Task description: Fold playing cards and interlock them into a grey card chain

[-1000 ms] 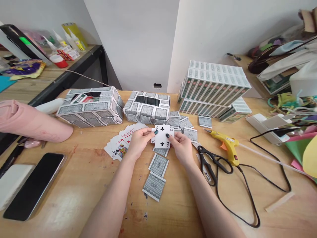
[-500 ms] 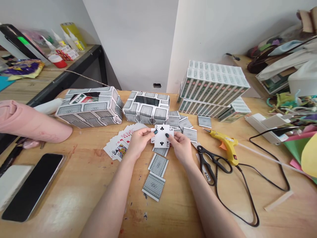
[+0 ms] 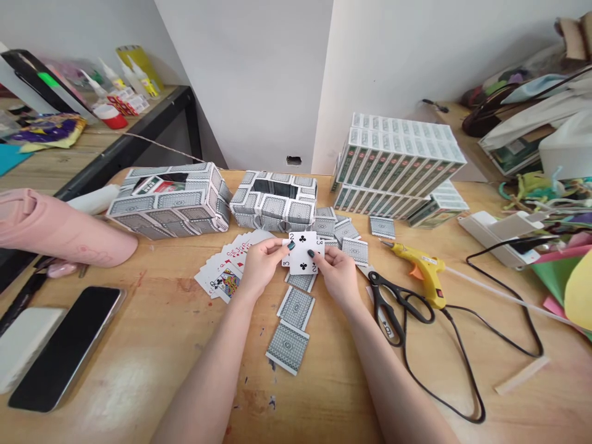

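Between my two hands are two playing cards laid crosswise: an upright two of clubs in front and a three turned sideways behind it. My left hand pinches their left side with the thumb on the face. On the right, my right hand grips the other side the same way. Below them, folded card pieces lie back-side up in a line on the table. A fan of loose cards rests beside my left hand. More folded pieces lie beyond my right hand.
Black scissors and a yellow glue gun with its cable lie at the right. Two card-covered boxes stand behind, beside stacked card packs. A phone and a pink roll are at the left.
Both hands keep their hold on the crossed cards, which have barely moved. The view has shifted very slightly.
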